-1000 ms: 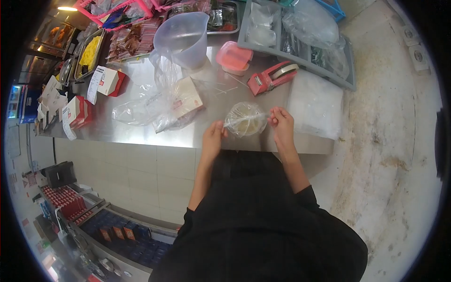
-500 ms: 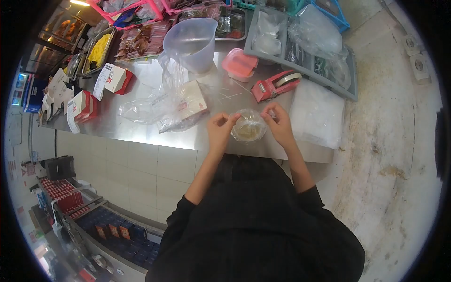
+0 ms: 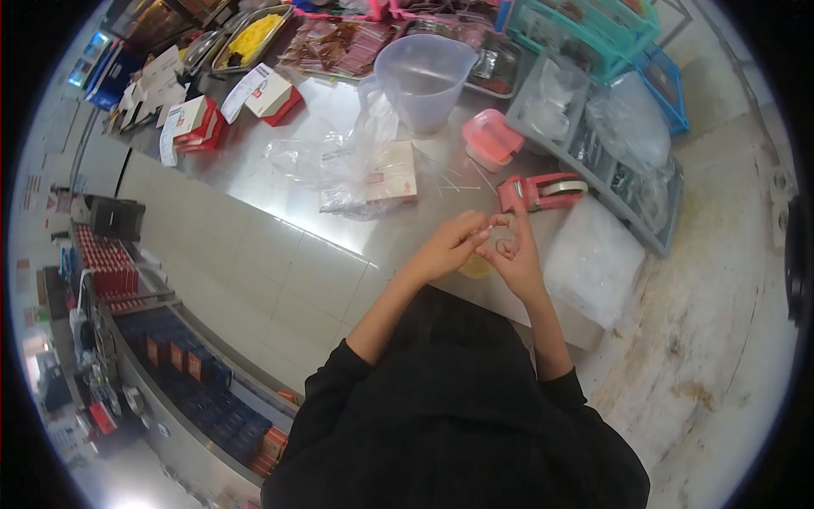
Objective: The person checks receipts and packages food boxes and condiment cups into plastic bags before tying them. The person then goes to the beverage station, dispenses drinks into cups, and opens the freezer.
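Steel worktop [image 3: 326,110], crowded along its far side. Grey divided tray [image 3: 604,192] runs diagonally at far right, plastic bags in it; teal basket [image 3: 551,42] just behind. Stack of clear plastic [image 3: 593,259] lies flat near the right end, just beside the right hand [image 3: 507,240], so little free space there. Translucent jug [image 3: 424,85] stands upright at mid-worktop. Bagged carton [image 3: 394,174] sits in front of it, loose film spreading left. Two red-and-white cartons [image 3: 275,97] with paper slips farther left, well apart from the hands.

Left hand [image 3: 475,235]: fingers pinched together, tips close to the right hand's; any film between them too small to tell. Right hand: index stretched out, other fingers curled toward thumb; can't tell if gripping. Red tape dispenser [image 3: 543,191] directly behind the right hand, index tip overlapping it in view, contact unclear. Pink-lidded tub [image 3: 492,136] behind the dispenser.

Round yellowish item [image 3: 476,268] under the hands, by the worktop's front edge, mostly covered by them; can't tell whether resting or lifted. Thin white sticks [image 3: 458,185] lie between bagged carton and dispenser.
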`<state>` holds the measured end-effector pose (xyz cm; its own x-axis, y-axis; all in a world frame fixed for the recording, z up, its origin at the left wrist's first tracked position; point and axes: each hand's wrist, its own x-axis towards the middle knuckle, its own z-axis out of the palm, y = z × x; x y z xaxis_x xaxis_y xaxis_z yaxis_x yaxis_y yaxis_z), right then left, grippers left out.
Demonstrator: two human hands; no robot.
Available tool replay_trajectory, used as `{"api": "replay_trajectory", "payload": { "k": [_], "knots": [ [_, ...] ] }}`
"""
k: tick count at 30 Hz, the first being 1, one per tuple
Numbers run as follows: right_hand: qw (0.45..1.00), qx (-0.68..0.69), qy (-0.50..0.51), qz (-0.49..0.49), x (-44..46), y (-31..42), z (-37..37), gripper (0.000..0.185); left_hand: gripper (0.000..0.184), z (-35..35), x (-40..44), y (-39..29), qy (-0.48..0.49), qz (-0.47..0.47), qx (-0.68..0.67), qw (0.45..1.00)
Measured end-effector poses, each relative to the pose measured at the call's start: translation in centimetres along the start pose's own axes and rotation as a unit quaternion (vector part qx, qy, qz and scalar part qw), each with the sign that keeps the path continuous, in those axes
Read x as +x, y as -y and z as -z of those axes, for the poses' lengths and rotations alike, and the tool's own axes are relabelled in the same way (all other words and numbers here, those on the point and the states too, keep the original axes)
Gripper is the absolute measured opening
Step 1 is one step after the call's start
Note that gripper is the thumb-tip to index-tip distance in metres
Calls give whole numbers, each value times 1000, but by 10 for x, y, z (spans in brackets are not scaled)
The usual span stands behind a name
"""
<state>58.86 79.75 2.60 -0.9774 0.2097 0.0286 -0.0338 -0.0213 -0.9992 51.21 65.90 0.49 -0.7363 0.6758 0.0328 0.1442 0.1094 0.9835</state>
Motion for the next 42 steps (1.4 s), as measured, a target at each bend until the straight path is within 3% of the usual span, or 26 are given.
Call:
{"api": "replay_trajectory", "payload": {
  "k": [2,5,6,8,9,11,13,14,15,16,18,20,22,24,27,29,30,31,32,33,34,35,36,38,41,42],
  "knots": [
    [997,-71,24,-34,2,4,-3,80,21,11,2,-2,51,-130,2,990],
    [992,-128,19,14,2,-2,-15,64,16,16,-4,-21,101,-103,63,987],
    [996,-91,1,11,3,-9,-16,55,16,17,-8,-23,99,-105,63,987],
    [998,-55,-18,17,10,-5,-16,45,24,26,-19,-27,-96,-179,289,935],
    [991,-124,-44,-21,10,8,-16,37,36,34,-29,-24,-251,-154,273,916],
    [977,-188,-76,-61,11,21,-20,30,59,61,-38,-4,-548,-75,167,816],
    [930,-350,-113,6,12,27,-27,25,53,110,-30,-3,-653,-32,95,751],
    [929,-351,-113,6,14,30,-32,25,53,137,-33,4,-653,-31,93,751],
    [925,-362,-115,2,15,32,-37,25,47,166,-38,14,-531,65,-70,842],
    [920,-373,-119,0,17,34,-42,25,40,187,-40,19,-377,154,-228,884],
    [911,-390,-132,-4,21,38,-48,25,34,207,-39,22,-343,132,-280,887],
    [900,-409,-149,-12,22,37,-50,24,29,210,-31,22,-302,111,-334,886],
    [933,-314,-171,-25,22,28,-52,29,25,197,-21,18,-359,13,-555,750],
    [948,-244,-200,-41,25,34,-60,32,23,194,-14,16,-322,-16,-582,746],
    [959,-139,-232,-86,24,34,-63,38,32,194,-14,5,-329,23,-565,756],
    [958,-108,-241,-114,23,35,-62,42,35,199,-19,2,-313,81,-249,913],
    [956,-115,-228,-145,23,37,-62,42,35,197,-19,-7,-309,81,-251,914],
    [953,-122,-214,-175,24,38,-62,42,32,194,-19,-23,-341,60,-38,937],
    [953,-123,-215,-176,24,38,-64,42,30,190,-21,-43,-359,36,178,916],
    [957,-125,-216,-145,25,37,-68,41,30,184,-25,-67,-354,121,281,884],
    [962,-127,-215,-114,25,37,-70,41,30,182,-26,-62,-354,121,281,884],
    [962,-128,-214,-114,25,36,-68,41,30,179,-28,-53,-341,75,79,934],
    [967,-116,-203,-105,24,34,-67,40,30,177,-30,-47,-312,25,-125,942],
    [971,-104,-191,-99,23,30,-67,39,30,161,-18,-38,-296,13,-87,951],
    [978,-48,-191,-63,22,29,-68,41,29,131,17,-19,-293,-83,42,951],
    [980,-30,-178,-81,19,31,-67,41,33,126,33,-13,-314,-88,167,930]
  ]
}}
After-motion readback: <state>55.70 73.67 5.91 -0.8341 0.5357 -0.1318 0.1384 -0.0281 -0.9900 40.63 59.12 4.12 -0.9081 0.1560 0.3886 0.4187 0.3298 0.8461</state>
